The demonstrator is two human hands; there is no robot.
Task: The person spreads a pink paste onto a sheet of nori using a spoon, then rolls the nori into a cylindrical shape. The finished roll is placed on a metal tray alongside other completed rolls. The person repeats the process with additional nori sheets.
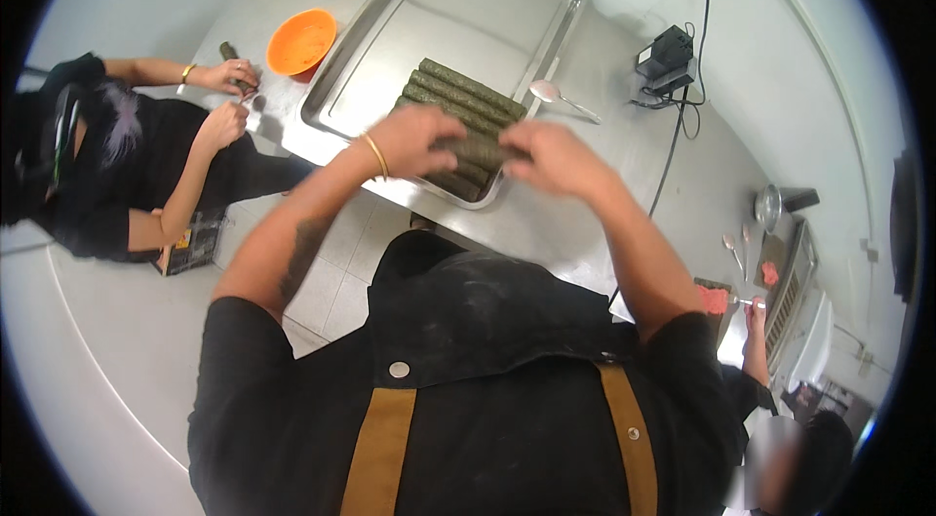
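Left hand (414,140) & right hand (556,157) each pinch one end of a green roll (485,150) over the steel tray (390,48)'s near corner. Worker should keep it level, parallel w/ the tray's laid rolls (468,92), ends flush.

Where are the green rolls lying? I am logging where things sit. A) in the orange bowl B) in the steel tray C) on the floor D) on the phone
B: the rolls lie side by side in the tray, under both hands, left and right.
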